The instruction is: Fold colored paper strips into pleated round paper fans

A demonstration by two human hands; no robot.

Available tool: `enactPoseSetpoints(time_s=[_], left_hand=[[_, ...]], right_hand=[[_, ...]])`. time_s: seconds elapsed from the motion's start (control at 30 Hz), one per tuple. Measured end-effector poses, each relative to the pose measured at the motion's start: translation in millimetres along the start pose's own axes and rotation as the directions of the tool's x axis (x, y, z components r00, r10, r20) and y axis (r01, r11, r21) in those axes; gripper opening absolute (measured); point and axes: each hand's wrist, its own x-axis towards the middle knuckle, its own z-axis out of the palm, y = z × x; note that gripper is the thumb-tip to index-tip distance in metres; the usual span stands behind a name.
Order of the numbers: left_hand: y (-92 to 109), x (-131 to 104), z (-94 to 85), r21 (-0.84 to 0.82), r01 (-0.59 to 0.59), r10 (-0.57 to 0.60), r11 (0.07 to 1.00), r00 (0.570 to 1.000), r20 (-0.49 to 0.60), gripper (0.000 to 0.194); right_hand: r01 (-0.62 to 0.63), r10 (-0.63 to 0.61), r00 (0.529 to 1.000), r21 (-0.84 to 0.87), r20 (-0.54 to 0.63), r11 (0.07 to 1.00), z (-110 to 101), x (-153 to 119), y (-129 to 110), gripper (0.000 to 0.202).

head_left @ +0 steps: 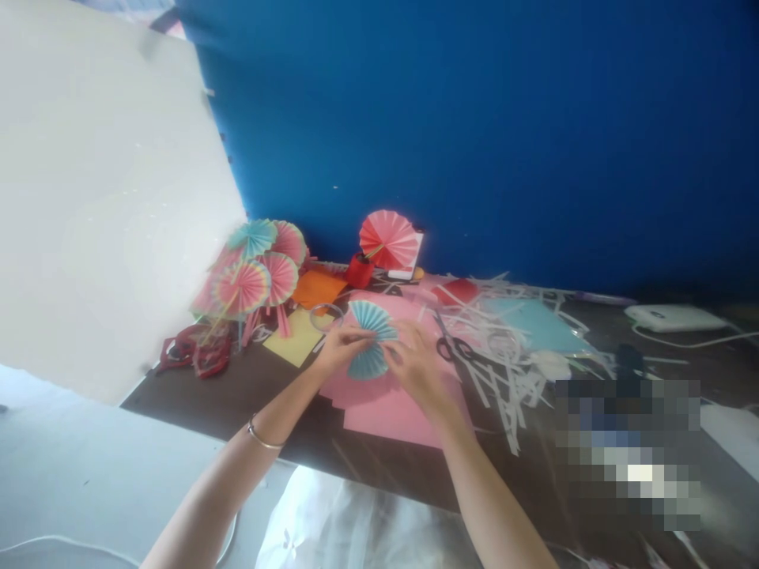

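Observation:
A light blue pleated paper fan (368, 365) is spread above pink paper sheets (391, 415) in the middle of the table. My left hand (347, 346) pinches it at the left side of its centre. From the right, my right hand (413, 359) grips the fan near its middle, fingers bent around the folds. The fan shows an upper and a lower pleated half, with both hands between them. A clear tape ring (326, 317) lies just left of the fan, on yellow paper (293, 340).
Several finished fans (240, 288) stand at the left, near red scissors (178, 348). Another pink fan (388, 239) leans behind. Right of my hands lie black scissors (455, 348), white paper strips (510, 395) and blue paper (539, 324). A blue wall (444, 142) rises behind.

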Motion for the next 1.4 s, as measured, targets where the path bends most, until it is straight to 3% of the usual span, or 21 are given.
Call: enactPoseSetpoints(time_s=[0.2, 0.43, 0.83, 1.03, 1.17, 1.27, 1.4], left_hand=[[-4, 1, 0.3, -0.054, 0.009, -0.009, 0.998, 1.0, 0.011, 0.024], [0, 1, -2.0, 0.156, -0.124, 0.119, 0.98, 0.992, 0.036, 0.021], [9, -2, -3.8, 0.309, -0.177, 0.163, 0.935, 0.984, 0.07, 0.021], [11, -4, -3.5, 0.339, -0.248, 0.251, 0.908, 0.967, 0.036, 0.012], [11, -3, -4.6, 0.345, -0.348, 0.335, 0.872, 0.937, 0.099, 0.006], [10, -4, -4.3, 0.395, -0.337, 0.305, 0.854, 0.941, 0.143, 0.012], [11, -5, -3.4, 0.424, -0.295, 0.271, 0.856, 0.955, 0.117, 0.016]], right_hand=[[0.01, -0.011, 1.0, -0.032, -0.016, 0.999, 3, 0, 3, 0.016], [0.031, -0.029, 0.999, -0.064, 0.034, 0.998, 1, 0, 4, 0.018], [0.063, -0.052, 0.987, -0.067, 0.154, 0.996, -2, 0, 5, 0.018], [0.093, -0.082, 0.98, -0.051, 0.181, 0.994, -2, 0, 6, 0.02], [0.109, -0.097, 0.974, -0.044, 0.205, 0.993, -2, -1, 7, 0.02], [0.108, -0.098, 0.978, -0.043, 0.186, 0.993, -2, 0, 7, 0.019], [0.104, -0.096, 0.978, -0.031, 0.186, 0.994, -2, 0, 6, 0.018]])
